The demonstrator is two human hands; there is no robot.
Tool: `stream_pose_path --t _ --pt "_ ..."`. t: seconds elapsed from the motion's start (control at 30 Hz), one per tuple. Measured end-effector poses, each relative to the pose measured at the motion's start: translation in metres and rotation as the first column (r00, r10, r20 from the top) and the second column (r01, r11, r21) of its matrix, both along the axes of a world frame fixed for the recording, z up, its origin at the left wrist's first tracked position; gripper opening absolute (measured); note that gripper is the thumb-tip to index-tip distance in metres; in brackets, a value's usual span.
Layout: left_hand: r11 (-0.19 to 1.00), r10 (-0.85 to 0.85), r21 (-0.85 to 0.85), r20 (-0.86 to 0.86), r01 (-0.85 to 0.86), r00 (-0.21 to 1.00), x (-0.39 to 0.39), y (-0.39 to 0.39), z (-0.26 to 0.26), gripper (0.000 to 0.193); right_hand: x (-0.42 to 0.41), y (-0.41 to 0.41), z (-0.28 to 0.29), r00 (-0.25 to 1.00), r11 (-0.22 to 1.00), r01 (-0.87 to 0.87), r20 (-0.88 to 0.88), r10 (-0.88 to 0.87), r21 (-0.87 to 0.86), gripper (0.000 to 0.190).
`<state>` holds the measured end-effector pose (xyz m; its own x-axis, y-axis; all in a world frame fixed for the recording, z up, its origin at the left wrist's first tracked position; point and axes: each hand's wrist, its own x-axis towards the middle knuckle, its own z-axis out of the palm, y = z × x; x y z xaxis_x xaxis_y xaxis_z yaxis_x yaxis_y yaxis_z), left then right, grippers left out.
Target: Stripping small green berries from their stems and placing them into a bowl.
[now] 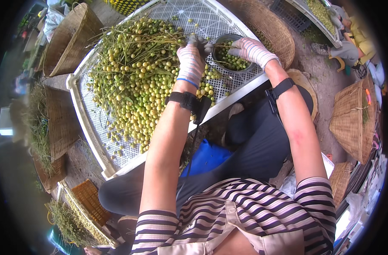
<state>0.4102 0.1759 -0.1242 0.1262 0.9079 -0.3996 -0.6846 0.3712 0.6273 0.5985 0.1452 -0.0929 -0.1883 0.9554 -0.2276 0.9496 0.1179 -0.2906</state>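
Note:
A striped, grey-fingered work glove covers my left hand (191,62), which is closed around thin stems (162,39) of a fruit bunch. My right hand (253,52), gloved alike, reaches over a dark round bowl (217,40). Small green fruits (235,62) lie in this bowl. A thin twig spans the gap between the hands; whether my right fingers grip it is unclear. Both hands are above a white mesh tray (194,11), where loose yellow-green round fruits (146,98) are heaped. Stemmed bunches cover the pile's far side. The bowl stands at the tray's right side.
Beyond the bowl is a wide woven basket (281,32) with small fruits. Tall wicker baskets stand left (64,41) and right (351,118). Another person (353,51) sits at a fruit tray (323,16) upper right. A second fruit tray (85,220) is lower left.

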Motion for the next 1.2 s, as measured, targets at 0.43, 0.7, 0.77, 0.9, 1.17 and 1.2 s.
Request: stream_pose_path --t 0.43,0.7,0.77,0.9,1.17,1.2 --pt "1.000 0.013 -0.007 0.045 -0.012 0.999 -0.008 -0.001 0.001 0.021 0.014 0.001 0.002 0.961 0.990 0.044 -0.264 -0.078 -0.130 0.045" --pt "1.000 -0.002 0.023 0.022 0.001 1.000 -0.010 0.001 0.007 0.021 0.012 0.004 0.004 0.979 0.984 0.102 -0.159 -0.125 -0.143 0.047" --pt "0.999 -0.005 0.047 0.008 0.005 1.000 -0.009 0.001 0.009 0.021 0.012 0.002 0.008 0.974 0.966 0.130 -0.153 -0.166 -0.222 0.044" --pt "0.999 0.002 0.041 -0.009 -0.002 1.000 -0.017 0.003 0.011 0.020 0.001 -0.001 0.017 0.965 0.943 0.189 -0.124 -0.230 -0.273 0.027" --pt "0.994 0.103 0.033 -0.019 -0.102 0.995 -0.030 0.005 0.009 0.021 0.016 0.010 -0.006 0.876 0.928 0.259 -0.339 -0.342 -0.267 0.032" --pt "0.993 0.104 0.051 -0.016 -0.104 0.994 -0.033 0.005 0.006 0.021 0.014 0.010 -0.003 0.873 0.927 0.266 -0.342 -0.348 -0.263 0.031"
